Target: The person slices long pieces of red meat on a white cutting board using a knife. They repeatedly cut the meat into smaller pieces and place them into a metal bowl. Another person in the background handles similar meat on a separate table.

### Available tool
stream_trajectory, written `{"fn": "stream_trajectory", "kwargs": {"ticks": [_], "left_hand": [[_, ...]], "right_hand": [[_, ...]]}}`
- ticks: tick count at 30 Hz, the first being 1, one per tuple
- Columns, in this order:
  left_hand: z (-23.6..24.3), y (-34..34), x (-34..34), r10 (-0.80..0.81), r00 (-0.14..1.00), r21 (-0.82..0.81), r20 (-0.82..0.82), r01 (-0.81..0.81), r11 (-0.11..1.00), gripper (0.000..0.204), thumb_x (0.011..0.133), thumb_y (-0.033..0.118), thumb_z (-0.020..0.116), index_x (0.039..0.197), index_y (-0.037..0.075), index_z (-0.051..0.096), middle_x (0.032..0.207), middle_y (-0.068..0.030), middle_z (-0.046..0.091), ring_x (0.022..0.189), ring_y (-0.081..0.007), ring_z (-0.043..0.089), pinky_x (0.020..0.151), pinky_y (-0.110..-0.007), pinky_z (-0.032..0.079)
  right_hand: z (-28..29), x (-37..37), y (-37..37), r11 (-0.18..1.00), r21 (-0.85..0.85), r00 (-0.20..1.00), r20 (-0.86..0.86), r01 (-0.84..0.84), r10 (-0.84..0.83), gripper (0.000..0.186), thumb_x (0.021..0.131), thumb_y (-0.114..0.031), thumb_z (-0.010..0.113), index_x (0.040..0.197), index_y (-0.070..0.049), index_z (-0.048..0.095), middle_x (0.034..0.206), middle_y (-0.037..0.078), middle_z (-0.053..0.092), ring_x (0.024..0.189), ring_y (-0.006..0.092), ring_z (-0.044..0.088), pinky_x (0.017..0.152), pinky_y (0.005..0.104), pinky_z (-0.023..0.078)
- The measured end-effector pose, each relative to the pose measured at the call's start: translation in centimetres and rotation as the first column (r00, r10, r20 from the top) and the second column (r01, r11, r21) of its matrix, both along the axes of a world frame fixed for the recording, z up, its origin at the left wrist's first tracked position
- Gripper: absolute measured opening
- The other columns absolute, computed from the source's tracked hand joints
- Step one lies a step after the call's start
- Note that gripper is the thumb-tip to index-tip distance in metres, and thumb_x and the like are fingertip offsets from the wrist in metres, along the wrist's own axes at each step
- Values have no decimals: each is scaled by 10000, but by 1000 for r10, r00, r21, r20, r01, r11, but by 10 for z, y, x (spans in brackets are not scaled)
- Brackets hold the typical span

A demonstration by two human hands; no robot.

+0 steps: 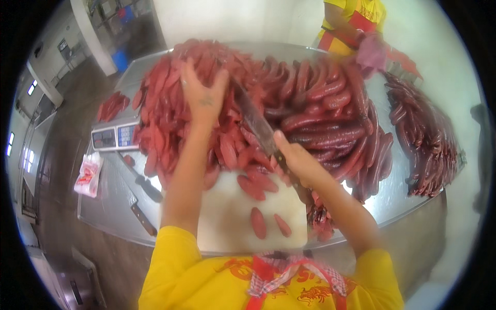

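Wrapped firmly around a dark handle, the right hand's [294, 160] grip holds a large knife [253, 116], its blade slanting up and leftward over the red slices [175, 103] heaped mid-counter. The left hand's [204, 93] grip is spread wide, thumb well apart from the fingers, touching the heap's upper part. Whole dark red sausages [330, 134] lie piled just right of the slices, with a second bunch [423, 139] farther right.

The counter [113, 206] is shiny metal. A white cutting board [222, 212] sits at its near edge, some loose slices on it. Along the left side are a scale [116, 135] bearing slices, a white-and-red plastic packet [89, 175] and two more knives [142, 217]. A pillar [95, 39] and a blue bin [120, 60] stand beyond.

Across the counter, a co-worker [356, 26] is cut off by the upper edge; the pink item at their hand is hard to make out. The left fingertips blend into the slices.
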State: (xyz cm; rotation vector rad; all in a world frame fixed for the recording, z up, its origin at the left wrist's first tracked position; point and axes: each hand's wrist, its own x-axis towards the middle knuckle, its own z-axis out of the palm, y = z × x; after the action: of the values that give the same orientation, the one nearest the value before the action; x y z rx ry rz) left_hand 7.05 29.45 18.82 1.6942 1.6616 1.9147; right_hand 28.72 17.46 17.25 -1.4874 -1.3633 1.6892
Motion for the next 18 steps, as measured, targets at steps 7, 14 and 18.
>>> {"fn": "stream_trajectory", "kwargs": {"ticks": [7,14,18], "left_hand": [[-82,-103,5,-834,423,-444,-354,709,548,656,773,364,716,1306,44,508,1333,-197,469,1292,-398,383,1074,-503,292],[-170,-172,78,-805,168,-525,-569,679,513,515,826,485,638,1294,279,578,1400,-126,454,1376,-390,311,1071,-644,197],[-185,-109,83,-504,284,-312,-815,518,797,364,805,446,658,1122,265,659,1236,-37,556,1333,-333,374,1083,-656,144]], "right_hand": [[-10,62,-35,934,-7,919,182,357,-350,732,958,-653,297,698,-21,559,498,57,497,378,162,457,391,299,369],[-35,79,-99,891,5,825,376,453,-422,721,965,-631,328,746,-1,602,550,48,539,430,139,499,428,276,409],[-41,79,-113,873,-119,866,243,473,-436,712,949,-647,355,752,-8,600,572,34,531,460,119,501,437,261,408]]}}
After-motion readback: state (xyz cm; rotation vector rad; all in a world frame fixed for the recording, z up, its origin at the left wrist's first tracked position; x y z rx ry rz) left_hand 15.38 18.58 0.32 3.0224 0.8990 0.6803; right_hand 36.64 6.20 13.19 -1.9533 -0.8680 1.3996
